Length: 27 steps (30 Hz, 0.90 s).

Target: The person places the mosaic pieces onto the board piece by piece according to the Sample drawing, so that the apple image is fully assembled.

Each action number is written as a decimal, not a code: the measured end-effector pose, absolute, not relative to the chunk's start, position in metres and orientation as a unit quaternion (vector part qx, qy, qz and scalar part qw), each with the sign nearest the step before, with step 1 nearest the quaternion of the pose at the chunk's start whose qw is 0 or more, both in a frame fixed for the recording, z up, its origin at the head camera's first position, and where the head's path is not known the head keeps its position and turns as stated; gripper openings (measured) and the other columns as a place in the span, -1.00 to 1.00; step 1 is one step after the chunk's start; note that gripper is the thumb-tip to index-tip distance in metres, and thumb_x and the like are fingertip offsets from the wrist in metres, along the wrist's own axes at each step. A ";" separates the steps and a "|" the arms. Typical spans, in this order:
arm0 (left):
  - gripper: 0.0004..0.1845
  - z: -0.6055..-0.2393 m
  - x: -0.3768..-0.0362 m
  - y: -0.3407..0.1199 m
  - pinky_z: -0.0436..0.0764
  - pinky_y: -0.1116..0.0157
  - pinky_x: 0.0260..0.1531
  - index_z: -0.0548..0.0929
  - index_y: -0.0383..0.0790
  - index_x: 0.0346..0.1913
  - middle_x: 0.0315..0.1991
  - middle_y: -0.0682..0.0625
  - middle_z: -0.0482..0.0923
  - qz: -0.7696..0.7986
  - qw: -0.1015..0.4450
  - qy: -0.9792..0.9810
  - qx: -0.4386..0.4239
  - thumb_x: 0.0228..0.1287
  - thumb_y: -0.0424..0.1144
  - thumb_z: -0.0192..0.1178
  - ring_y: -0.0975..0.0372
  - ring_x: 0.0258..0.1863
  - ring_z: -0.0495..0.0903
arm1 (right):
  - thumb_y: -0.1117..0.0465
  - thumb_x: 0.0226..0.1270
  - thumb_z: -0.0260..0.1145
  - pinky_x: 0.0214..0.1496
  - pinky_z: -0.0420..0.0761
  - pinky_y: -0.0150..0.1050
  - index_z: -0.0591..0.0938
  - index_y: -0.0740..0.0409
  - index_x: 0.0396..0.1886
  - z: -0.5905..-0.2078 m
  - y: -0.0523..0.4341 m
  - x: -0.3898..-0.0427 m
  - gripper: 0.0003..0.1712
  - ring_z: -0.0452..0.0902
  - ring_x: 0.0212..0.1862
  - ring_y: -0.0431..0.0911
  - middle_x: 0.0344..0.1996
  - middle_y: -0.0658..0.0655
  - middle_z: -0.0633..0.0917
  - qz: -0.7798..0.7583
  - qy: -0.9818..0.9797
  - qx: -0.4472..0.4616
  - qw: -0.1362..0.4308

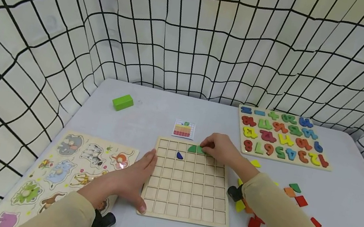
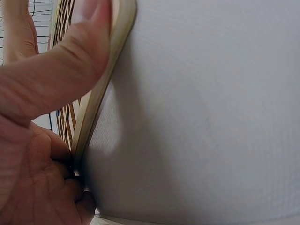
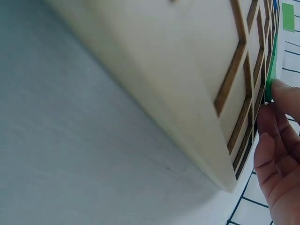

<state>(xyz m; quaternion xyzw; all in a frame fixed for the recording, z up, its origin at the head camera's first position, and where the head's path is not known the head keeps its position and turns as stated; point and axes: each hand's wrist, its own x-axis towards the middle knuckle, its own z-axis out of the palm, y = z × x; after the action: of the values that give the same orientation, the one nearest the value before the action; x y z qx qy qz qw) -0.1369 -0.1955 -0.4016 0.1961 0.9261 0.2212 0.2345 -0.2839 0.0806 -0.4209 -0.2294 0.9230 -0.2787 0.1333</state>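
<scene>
A wooden grid board [image 1: 174,187] lies on the table in the head view. My left hand [image 1: 131,179] is spread along its left side, the thumb on the near left corner and the fingertips against the edge farther up. At the board's far row, my right hand [image 1: 221,149] pinches a green piece [image 3: 271,75] between thumb and fingers. Just left of it, a green rounded piece [image 1: 192,148] lies in a cell. A small blue half-round piece [image 1: 179,155] sits one row nearer. Behind the board is a small pattern card [image 1: 184,129] with coloured shapes.
Loose red pieces [image 1: 254,225], with yellow, orange and green ones, lie scattered to the right. A number puzzle board [image 1: 285,161] stands at back right, an animal puzzle board [image 1: 84,169] at left. A green block [image 1: 123,102] lies at back left. Black netting [image 1: 193,56] surrounds the table.
</scene>
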 end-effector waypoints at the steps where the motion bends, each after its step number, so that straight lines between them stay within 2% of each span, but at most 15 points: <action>1: 0.52 -0.402 -0.137 -0.196 0.00 -0.11 0.60 -0.17 -0.59 0.57 0.64 -0.40 -0.41 0.220 0.234 0.926 0.197 -0.24 -0.04 0.72 -0.20 0.66 -0.29 | 0.26 0.42 0.37 0.03 0.69 -0.16 0.80 0.18 -0.10 -0.421 0.080 -0.283 -0.84 0.62 -0.11 -0.08 -0.13 0.11 0.76 -0.275 0.924 -0.230 0.130; 10: 0.53 -0.402 -0.136 -0.195 -0.02 -0.10 0.61 -0.18 -0.57 0.58 0.65 -0.37 -0.42 0.221 0.239 0.927 0.188 -0.24 -0.04 0.72 -0.18 0.66 -0.30 | 0.26 0.46 0.33 0.03 0.69 -0.15 0.79 0.19 -0.03 -0.412 0.085 -0.277 -0.79 0.62 -0.10 -0.05 -0.09 0.14 0.78 -0.254 0.935 -0.230 0.094; 17: 0.52 -0.401 -0.140 -0.195 -0.02 -0.07 0.62 -0.19 -0.55 0.59 0.65 -0.36 -0.43 0.201 0.239 0.931 0.191 -0.20 0.01 0.69 -0.15 0.67 -0.32 | 0.25 0.47 0.31 -0.01 0.69 -0.09 0.76 0.21 -0.02 -0.398 0.146 -0.281 -0.79 0.62 -0.11 0.01 -0.08 0.20 0.77 -0.266 0.947 -0.171 0.064; 22: 0.52 -0.401 -0.139 -0.196 -0.01 -0.10 0.61 -0.19 -0.57 0.58 0.65 -0.38 -0.42 0.205 0.239 0.929 0.196 -0.21 0.00 0.70 -0.19 0.66 -0.30 | 0.31 0.44 0.33 0.01 0.71 -0.09 0.79 0.19 -0.03 -0.405 0.192 -0.276 -0.80 0.62 -0.12 -0.01 -0.11 0.17 0.79 -0.234 0.953 -0.170 0.095; 27: 0.52 -0.403 -0.138 -0.196 -0.01 -0.11 0.61 -0.18 -0.57 0.58 0.65 -0.39 -0.41 0.216 0.238 0.927 0.193 -0.22 -0.01 0.71 -0.20 0.66 -0.29 | 0.40 0.39 0.34 -0.01 0.69 -0.09 0.78 0.19 0.01 -0.406 0.211 -0.265 -0.74 0.60 -0.12 -0.03 -0.14 0.11 0.78 -0.201 0.953 -0.204 0.100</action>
<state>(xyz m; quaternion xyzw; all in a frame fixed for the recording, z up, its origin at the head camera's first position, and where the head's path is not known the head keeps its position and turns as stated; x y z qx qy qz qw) -0.1380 -0.1958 -0.4027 0.1927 0.9269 0.2165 0.2383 -0.2651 0.2107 -0.4059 -0.2040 0.9527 -0.2015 0.1005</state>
